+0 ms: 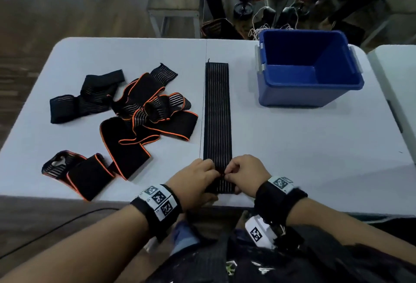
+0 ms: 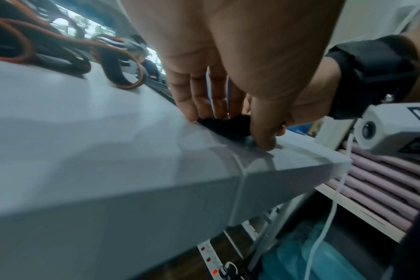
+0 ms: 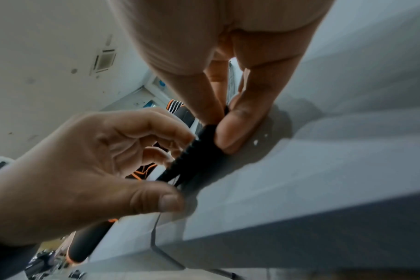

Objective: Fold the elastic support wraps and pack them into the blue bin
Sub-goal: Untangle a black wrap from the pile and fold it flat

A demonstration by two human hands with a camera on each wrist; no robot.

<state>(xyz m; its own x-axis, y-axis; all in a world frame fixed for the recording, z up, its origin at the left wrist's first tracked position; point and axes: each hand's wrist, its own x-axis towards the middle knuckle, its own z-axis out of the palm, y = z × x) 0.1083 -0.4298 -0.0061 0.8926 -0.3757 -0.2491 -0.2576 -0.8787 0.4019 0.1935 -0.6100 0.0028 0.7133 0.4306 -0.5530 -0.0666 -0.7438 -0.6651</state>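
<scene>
A long black striped elastic wrap [image 1: 217, 116] lies flat and straight down the middle of the table. Its near end is doubled over at the front edge. My left hand [image 1: 198, 181] pinches that folded end [image 2: 224, 126] from the left, thumb against fingers. My right hand [image 1: 244, 175] pinches the same end [image 3: 204, 149] from the right. The blue bin [image 1: 308, 68] stands at the far right of the table with nothing visible inside. A tangle of black wraps with orange edging [image 1: 139, 107] lies on the left half of the table.
The grey table [image 1: 304, 143] has bare surface between the flat wrap and the bin. Another orange-edged wrap [image 1: 87, 172] lies by the front left edge. People sit beyond the far edge near a bench [image 1: 175, 1]. A second table [image 1: 398, 68] adjoins on the right.
</scene>
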